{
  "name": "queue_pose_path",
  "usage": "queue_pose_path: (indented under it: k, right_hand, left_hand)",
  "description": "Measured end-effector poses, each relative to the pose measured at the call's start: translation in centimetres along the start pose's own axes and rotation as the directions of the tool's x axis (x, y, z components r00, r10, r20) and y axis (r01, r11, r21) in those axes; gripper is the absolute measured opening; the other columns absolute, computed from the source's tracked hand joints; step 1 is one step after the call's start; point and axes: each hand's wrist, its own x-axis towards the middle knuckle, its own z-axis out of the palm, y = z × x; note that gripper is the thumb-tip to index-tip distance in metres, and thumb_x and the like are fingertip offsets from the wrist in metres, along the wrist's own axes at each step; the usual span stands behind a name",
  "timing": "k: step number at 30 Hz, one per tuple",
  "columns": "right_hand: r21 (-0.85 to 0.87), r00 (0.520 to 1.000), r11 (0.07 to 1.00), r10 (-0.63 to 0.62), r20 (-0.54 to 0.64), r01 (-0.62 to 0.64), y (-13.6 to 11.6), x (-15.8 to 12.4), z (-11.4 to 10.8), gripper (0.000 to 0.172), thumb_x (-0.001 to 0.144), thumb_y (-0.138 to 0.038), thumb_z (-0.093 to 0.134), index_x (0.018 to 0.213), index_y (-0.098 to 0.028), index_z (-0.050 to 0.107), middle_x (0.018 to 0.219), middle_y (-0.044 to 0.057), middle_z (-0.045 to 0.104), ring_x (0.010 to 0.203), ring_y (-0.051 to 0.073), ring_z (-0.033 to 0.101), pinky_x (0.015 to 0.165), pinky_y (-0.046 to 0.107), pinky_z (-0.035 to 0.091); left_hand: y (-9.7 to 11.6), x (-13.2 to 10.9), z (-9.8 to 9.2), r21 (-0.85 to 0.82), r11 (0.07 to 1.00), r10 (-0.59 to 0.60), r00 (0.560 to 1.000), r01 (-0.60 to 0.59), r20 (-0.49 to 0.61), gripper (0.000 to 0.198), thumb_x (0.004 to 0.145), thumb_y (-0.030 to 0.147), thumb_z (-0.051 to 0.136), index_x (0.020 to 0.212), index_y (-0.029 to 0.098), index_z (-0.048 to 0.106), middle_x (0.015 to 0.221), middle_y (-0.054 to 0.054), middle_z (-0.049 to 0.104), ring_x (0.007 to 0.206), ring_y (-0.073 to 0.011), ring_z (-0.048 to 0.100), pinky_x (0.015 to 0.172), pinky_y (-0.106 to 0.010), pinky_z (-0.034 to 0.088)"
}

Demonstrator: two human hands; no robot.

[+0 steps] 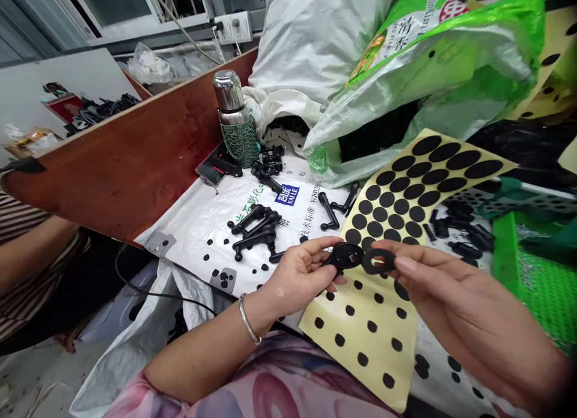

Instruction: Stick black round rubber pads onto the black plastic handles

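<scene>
My left hand (300, 276) is shut on a small black plastic clip part (346, 257), with a silver bangle on the wrist. My right hand (455, 304) pinches a black rubber ring (378, 260) between thumb and fingers, holding it right beside the clip part, not visibly attached. Under both hands lies a yellow backing sheet (360, 340) dotted with black adhesive discs. A second yellow sheet (419, 189) with larger black discs lies beyond it. Several black plastic arm pieces (256, 231) rest on a white printed sheet (193, 225) left of the hands.
A steel flask (228, 92) in a green net sleeve stands by a reddish wooden board (126, 165). A green-printed plastic bag (428, 63) bulges behind the sheets. A green mesh tray (541, 285) sits right. A co-worker's arm (31, 249) shows at left.
</scene>
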Motion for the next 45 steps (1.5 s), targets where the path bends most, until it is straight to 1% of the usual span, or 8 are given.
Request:
queue_pose_path:
  k: [4,7,10,16,22,34,40,45]
  right_hand:
    - [-0.043,0.997,0.999,0.023,0.072,-0.020,-0.1,0.2,0.7,0.022,0.067,-0.042,0.076,0.076,-0.023,0.072,0.093,0.009,0.070,0.082,0.025,0.065,0.075,0.039,0.057]
    - [-0.061,0.995,0.997,0.054,0.084,-0.049,-0.1,0.3,1.0,0.024,0.064,-0.043,0.077,0.076,-0.022,0.073,0.090,0.008,0.070,0.077,0.023,0.064,0.074,0.038,0.057]
    - [-0.090,0.994,0.992,0.089,0.061,-0.083,-0.1,0.4,1.2,0.028,0.061,-0.047,0.078,0.071,-0.022,0.071,0.093,0.009,0.069,0.076,0.022,0.063,0.072,0.036,0.056]
    - [-0.160,0.996,0.983,0.088,0.016,-0.085,-0.1,0.7,1.3,0.033,0.056,-0.052,0.078,0.064,-0.022,0.068,0.099,0.010,0.068,0.084,0.025,0.062,0.074,0.038,0.054]
    - [-0.176,0.994,0.979,0.105,0.008,-0.102,0.4,0.6,1.2,0.034,0.059,-0.053,0.077,0.068,-0.022,0.067,0.099,0.009,0.068,0.092,0.029,0.061,0.087,0.044,0.048]
    - [-0.137,0.988,0.979,0.155,0.010,-0.153,0.9,0.3,1.3,0.031,0.063,-0.049,0.077,0.074,-0.022,0.068,0.112,0.006,0.064,0.098,0.026,0.059,0.087,0.036,0.047]
    - [-0.185,0.997,0.980,0.069,-0.022,-0.072,1.5,0.5,1.4,0.030,0.065,-0.048,0.076,0.066,-0.020,0.064,0.109,0.006,0.064,0.099,0.026,0.059,0.089,0.037,0.045]
    - [-0.348,0.998,0.937,-0.025,-0.061,0.003,1.7,-0.1,0.7,0.032,0.069,-0.050,0.071,0.070,-0.020,0.065,0.102,0.006,0.066,0.091,0.025,0.062,0.079,0.032,0.049]
  left_hand:
    - [0.0,-0.3,0.1,0.033,0.999,0.019,1.000,-0.020,0.011,0.054,0.069,0.012,0.061,0.123,0.012,0.051,0.096,-0.008,0.063,0.077,-0.0145,0.063,0.065,-0.023,0.049]
    - [-0.1,-0.4,0.0,0.055,0.997,0.053,0.998,-0.054,0.029,0.056,0.069,0.012,0.061,0.124,0.011,0.050,0.103,-0.011,0.063,0.087,-0.0184,0.063,0.077,-0.029,0.051]
    - [-0.2,-0.5,-0.2,0.069,0.992,0.104,0.993,-0.108,0.052,0.057,0.069,0.013,0.062,0.124,0.010,0.049,0.105,-0.012,0.063,0.098,-0.0228,0.062,0.089,-0.037,0.048]
    - [-0.5,-0.6,-0.2,0.138,0.979,0.143,0.988,-0.150,0.062,0.056,0.071,0.016,0.063,0.125,0.009,0.048,0.110,-0.013,0.062,0.102,-0.0244,0.060,0.092,-0.040,0.047]
    - [-0.3,-0.6,0.0,0.172,0.974,0.141,0.989,-0.146,0.042,0.054,0.073,0.016,0.061,0.125,0.007,0.048,0.110,-0.015,0.062,0.098,-0.0237,0.061,0.089,-0.038,0.047]
    - [-0.8,-0.6,0.2,0.117,0.986,0.120,0.993,-0.121,0.015,0.046,0.080,0.019,0.057,0.124,0.010,0.050,0.103,-0.011,0.062,0.087,-0.0170,0.060,0.080,-0.031,0.049]
    - [-1.2,-0.4,0.1,0.039,0.991,0.130,0.991,-0.130,0.006,0.041,0.080,0.020,0.059,0.120,0.011,0.053,0.092,-0.007,0.061,0.078,-0.0116,0.058,0.073,-0.024,0.048]
    - [-2.0,-0.1,0.4,0.007,0.993,0.114,0.993,-0.114,-0.031,0.046,0.077,0.030,0.067,0.118,0.013,0.056,0.089,-0.006,0.062,0.072,-0.0102,0.058,0.065,-0.021,0.048]
